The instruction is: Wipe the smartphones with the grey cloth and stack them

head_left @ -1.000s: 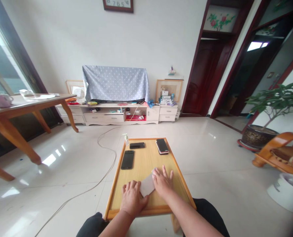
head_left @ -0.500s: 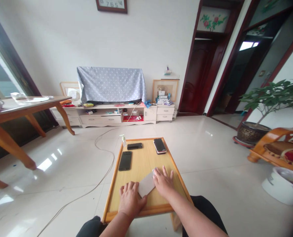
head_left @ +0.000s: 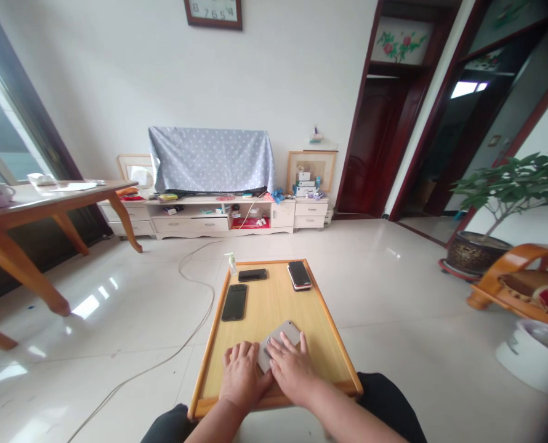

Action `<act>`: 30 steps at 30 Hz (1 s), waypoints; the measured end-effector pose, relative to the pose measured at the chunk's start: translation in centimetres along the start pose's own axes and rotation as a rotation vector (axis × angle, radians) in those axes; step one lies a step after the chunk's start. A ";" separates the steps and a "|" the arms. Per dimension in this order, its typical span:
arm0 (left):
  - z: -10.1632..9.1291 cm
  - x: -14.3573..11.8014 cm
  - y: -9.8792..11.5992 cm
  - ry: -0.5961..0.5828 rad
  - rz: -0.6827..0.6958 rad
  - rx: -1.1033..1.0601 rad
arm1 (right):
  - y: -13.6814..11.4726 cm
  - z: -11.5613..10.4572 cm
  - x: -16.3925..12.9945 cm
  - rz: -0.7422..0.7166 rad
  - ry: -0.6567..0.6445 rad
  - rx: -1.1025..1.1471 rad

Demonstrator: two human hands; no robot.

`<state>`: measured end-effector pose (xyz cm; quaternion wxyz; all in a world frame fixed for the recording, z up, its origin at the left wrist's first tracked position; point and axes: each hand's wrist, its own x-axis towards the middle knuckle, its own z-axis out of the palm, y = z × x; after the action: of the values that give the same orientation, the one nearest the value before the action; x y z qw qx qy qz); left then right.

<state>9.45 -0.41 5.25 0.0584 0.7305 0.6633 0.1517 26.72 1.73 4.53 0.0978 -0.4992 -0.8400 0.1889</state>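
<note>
A grey phone lies face down at the near end of a small wooden table. My left hand rests flat on the table, its fingers against the phone's left edge. My right hand lies on top of the phone's near part, fingers spread over it. Three more phones lie further up the table: a black one at the left, a black one at the far end, and a red-edged one at the far right. A small pump bottle stands at the far left corner.
A white cable snakes over the glossy floor left of the table. A long wooden table stands at the left, a cabinet with a covered screen at the back wall, a potted plant and wooden chair at right.
My right hand has slid back from the phone's right side onto its near part, uncovering the phone's far end. My left hand has stayed in place. The camera shifted slightly.
</note>
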 end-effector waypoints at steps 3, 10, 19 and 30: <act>-0.2 -0.3 0.1 0.017 -0.008 0.012 | 1.3 -1.5 2.4 -0.020 -0.095 0.001; 0.3 -0.6 -0.9 0.048 0.012 0.005 | 4.8 -2.8 3.2 -0.059 -0.154 -0.015; 1.1 -0.6 -1.6 0.061 0.044 -0.030 | 5.4 -0.5 3.1 0.348 0.235 -0.200; 0.9 -0.1 -1.1 0.089 0.109 -0.084 | 0.6 1.3 0.7 0.166 0.270 0.109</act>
<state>8.65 -0.25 4.09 0.0510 0.7548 0.6177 0.2147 26.40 2.37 3.06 0.2206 -0.5818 -0.7635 0.1728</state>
